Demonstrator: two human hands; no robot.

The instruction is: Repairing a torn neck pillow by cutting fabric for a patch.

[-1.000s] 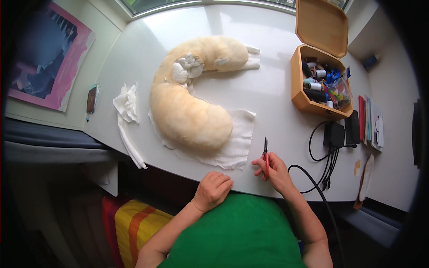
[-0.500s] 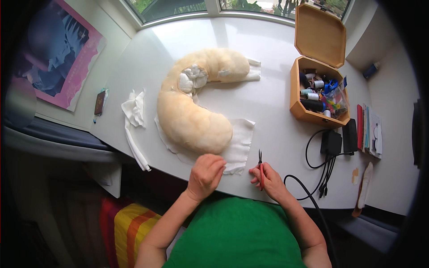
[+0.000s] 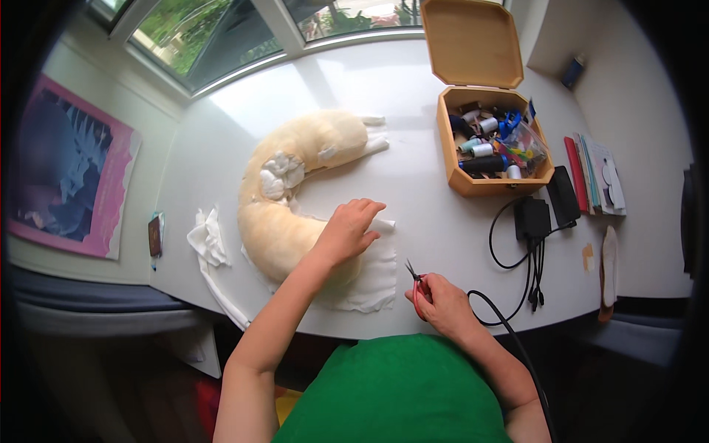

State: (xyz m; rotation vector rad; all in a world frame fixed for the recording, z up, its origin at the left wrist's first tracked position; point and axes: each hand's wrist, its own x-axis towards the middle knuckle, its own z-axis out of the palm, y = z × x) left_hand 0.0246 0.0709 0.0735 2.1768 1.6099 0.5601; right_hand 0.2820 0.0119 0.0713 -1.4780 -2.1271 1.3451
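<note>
A plush, cream C-shaped pillow [image 3: 258, 214] lies on the white table, with white stuffing [image 3: 282, 176] bulging from an opening in its inner curve. White fabric [image 3: 369, 284] spreads out flat under its near end, and two white flaps stick out at its far end. Over the near end reaches my left hand [image 3: 348, 230], fingers stretched out and holding nothing; whether it touches the pillow I cannot tell. Just right of the fabric, my right hand [image 3: 447, 304] grips small red-handled scissors [image 3: 419, 294], their dark pointed blades aimed away from me.
An open wooden box [image 3: 461, 177] of thread spools stands at the far right. Black cables and an adapter [image 3: 532, 218] lie before it, with booklets [image 3: 591, 177] beside them. Crumpled white cloth [image 3: 209, 240] is on the left, and a window [image 3: 207, 44] is behind the table.
My left hand has moved up and forward over the pillow's near end, its fingers opening from a pinch. The right hand keeps the scissors, now tilted left. The whole view has shifted.
</note>
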